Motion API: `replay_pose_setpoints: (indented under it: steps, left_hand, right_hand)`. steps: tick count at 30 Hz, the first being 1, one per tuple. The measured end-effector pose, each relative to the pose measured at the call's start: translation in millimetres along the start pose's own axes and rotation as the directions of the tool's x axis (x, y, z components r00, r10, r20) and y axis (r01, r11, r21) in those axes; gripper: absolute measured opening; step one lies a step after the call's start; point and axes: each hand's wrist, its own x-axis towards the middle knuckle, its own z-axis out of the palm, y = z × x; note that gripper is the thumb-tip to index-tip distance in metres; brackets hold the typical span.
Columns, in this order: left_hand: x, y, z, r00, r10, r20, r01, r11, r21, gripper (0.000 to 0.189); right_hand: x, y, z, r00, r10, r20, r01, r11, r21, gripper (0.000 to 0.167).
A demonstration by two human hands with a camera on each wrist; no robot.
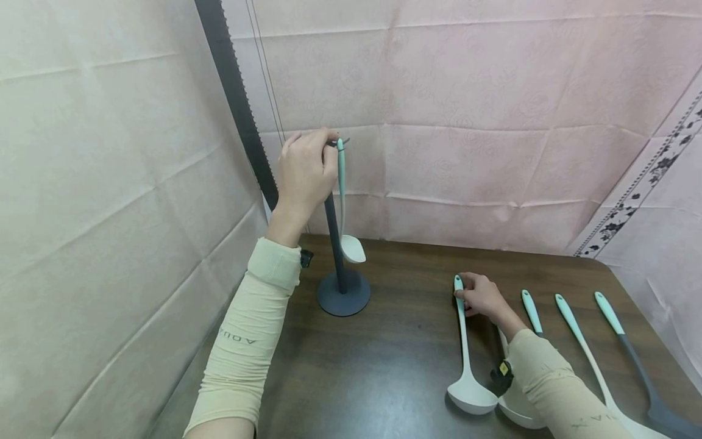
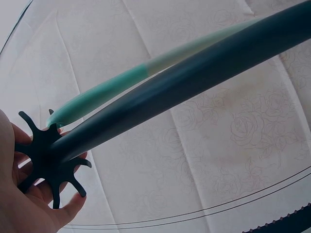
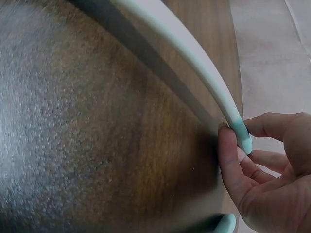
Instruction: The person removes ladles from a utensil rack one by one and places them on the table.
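Observation:
My left hand (image 1: 309,167) grips the hooked top of a dark utensil stand (image 1: 336,250). In the left wrist view, its fingers curl about the stand's hook crown (image 2: 48,162). A white spatula with a mint handle (image 1: 341,167) hangs from a hook beside that hand, its pale head (image 1: 353,249) down above the round base. My right hand (image 1: 482,296) pinches the mint handle end of a white soup ladle (image 1: 465,347) between thumb and fingers. The ladle's bowl (image 1: 471,395) is at the front of the table, and in the right wrist view its handle (image 3: 240,131) shows between the fingertips.
On the brown table (image 1: 384,353), a white-bowled utensil (image 1: 518,408) is partly hidden under my right forearm. To its right lie a mint handle (image 1: 531,310), a long white utensil (image 1: 584,344) and a dark grey one (image 1: 638,366). Cloth-covered walls (image 1: 466,164) border the table.

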Motion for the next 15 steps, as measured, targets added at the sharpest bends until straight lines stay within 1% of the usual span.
replay_pose_setpoints:
  steps: [6, 15]
  left_hand:
    - [0.3, 0.2, -0.4, 1.000, -0.003, 0.001, 0.003, 1.000, 0.005, 0.035]
    - [0.7, -0.6, 0.2, 1.000, -0.002, 0.003, 0.002, 1.000, 0.006, 0.034]
  right_hand:
    - [-0.4, 0.9, 0.9, 1.000, -0.006, 0.000, 0.006, 1.000, -0.009, 0.063]
    - [-0.4, 1.2, 0.9, 1.000, -0.005, -0.004, 0.005, 0.999, -0.054, 0.062]
